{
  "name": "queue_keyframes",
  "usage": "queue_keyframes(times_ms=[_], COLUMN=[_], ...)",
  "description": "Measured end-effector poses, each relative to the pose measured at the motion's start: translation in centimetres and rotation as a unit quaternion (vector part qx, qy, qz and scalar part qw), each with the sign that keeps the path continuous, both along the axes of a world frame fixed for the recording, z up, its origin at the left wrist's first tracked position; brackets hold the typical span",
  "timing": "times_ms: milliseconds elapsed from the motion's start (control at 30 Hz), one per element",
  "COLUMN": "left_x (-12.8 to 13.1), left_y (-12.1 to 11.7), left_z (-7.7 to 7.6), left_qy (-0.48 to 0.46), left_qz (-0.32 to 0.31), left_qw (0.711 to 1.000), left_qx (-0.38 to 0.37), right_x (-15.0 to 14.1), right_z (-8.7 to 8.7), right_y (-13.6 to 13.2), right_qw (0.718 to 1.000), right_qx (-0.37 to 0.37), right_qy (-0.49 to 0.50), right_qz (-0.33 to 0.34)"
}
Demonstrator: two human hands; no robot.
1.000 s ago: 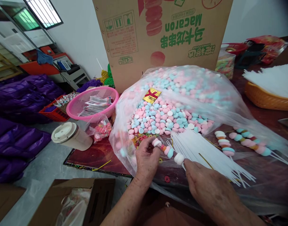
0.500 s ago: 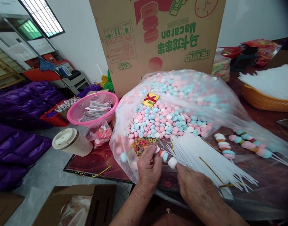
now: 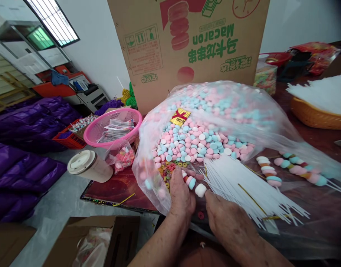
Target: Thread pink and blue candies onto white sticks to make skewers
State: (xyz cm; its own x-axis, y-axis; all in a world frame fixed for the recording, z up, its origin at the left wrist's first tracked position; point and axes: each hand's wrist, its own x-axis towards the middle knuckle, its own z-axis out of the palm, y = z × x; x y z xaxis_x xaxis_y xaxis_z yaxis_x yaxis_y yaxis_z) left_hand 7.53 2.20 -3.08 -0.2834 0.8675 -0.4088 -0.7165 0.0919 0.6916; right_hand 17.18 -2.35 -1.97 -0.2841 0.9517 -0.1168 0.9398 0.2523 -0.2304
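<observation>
A skewer of pink, white, blue and orange-brown candies runs between my hands, with a white marshmallow at its lower right end. My left hand is around the upper end of the skewer, thumb in front and fingers behind. My right hand is closed at the lower end, beside the white marshmallow; the stick in its fingers is hidden. Just beyond my left hand lie small gummy rings. Behind them, a large clear plastic bag holds pink, blue and white marshmallows.
White sticks lie fanned out at right, near finished candy skewers. A lidded paper cup and a pink basket stand at left. A large cardboard box rises behind; an orange-brown basket is at far right.
My left hand's fingers have shifted on the skewer, extending behind it with the thumb in front. The white marshmallow has moved slightly left and up. The view has shifted a little.
</observation>
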Motion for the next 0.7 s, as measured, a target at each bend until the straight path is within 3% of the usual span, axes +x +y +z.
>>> queue_keyframes(times_ms=[100, 267, 367, 500, 700], left_x=[0.7, 1.2, 0.5, -1.5, -1.9], left_y=[-0.1, -0.1, -0.1, -0.1, -0.2], left_z=[0.1, -0.1, -0.1, 0.5, 1.1], left_qy=[0.013, 0.040, 0.019, -0.026, -0.017], left_qz=[0.035, 0.043, 0.001, -0.085, -0.107], left_qw=[0.999, 0.998, 1.000, 0.995, 0.994], left_qx=[-0.007, 0.021, 0.006, 0.040, 0.034], right_x=[-0.6, -0.9, -0.3, 0.9, 1.8], right_z=[0.1, -0.3, -1.2, -1.7, -0.8], right_y=[0.2, 0.7, 1.4, 1.9, 1.3], right_qw=[1.000, 0.998, 0.993, 0.957, 0.921], right_qx=[-0.008, -0.058, -0.054, -0.038, -0.092], right_qy=[-0.003, 0.014, 0.107, 0.287, 0.377], right_qz=[0.010, 0.012, 0.017, 0.029, 0.017])
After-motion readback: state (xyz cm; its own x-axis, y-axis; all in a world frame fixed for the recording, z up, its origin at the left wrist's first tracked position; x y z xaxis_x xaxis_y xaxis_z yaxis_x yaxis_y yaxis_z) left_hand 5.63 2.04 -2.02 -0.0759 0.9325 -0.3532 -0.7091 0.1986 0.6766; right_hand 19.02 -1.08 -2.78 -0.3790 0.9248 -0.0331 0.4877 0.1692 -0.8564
